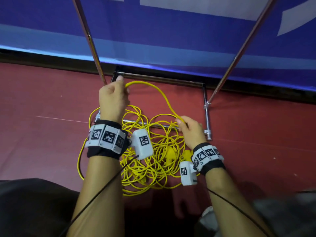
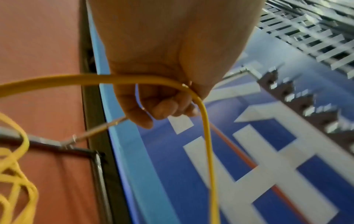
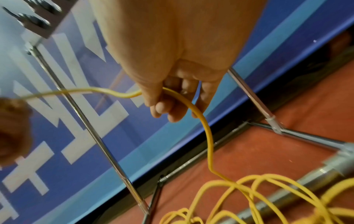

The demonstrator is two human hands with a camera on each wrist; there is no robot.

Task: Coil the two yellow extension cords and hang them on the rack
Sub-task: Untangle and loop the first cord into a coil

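Head view: your left hand (image 1: 112,98) and right hand (image 1: 191,130) each grip one yellow cord (image 1: 164,96) strand, rack (image 1: 206,117) base bars boxing the tangle. Wrist views alone show curled fingers (image 3: 162,107).

The cords (image 1: 150,161) are bright yellow all over, lying as a tangle with a yellow plug block (image 1: 169,153) in its middle. The floor (image 1: 42,103) beneath them is a dull brick red. The rack (image 1: 206,115) is bare shiny silver metal, with darker, almost black bars at its far side. Behind it the banner (image 1: 153,28) is deep blue with large white shapes and a lighter sky-blue band along its lower edge, over a black strip. Both wrists wear black bands (image 1: 102,153) carrying white blocks (image 1: 142,144) printed with black-and-white square code patterns. Thin black wires (image 1: 95,197) run along the forearms.
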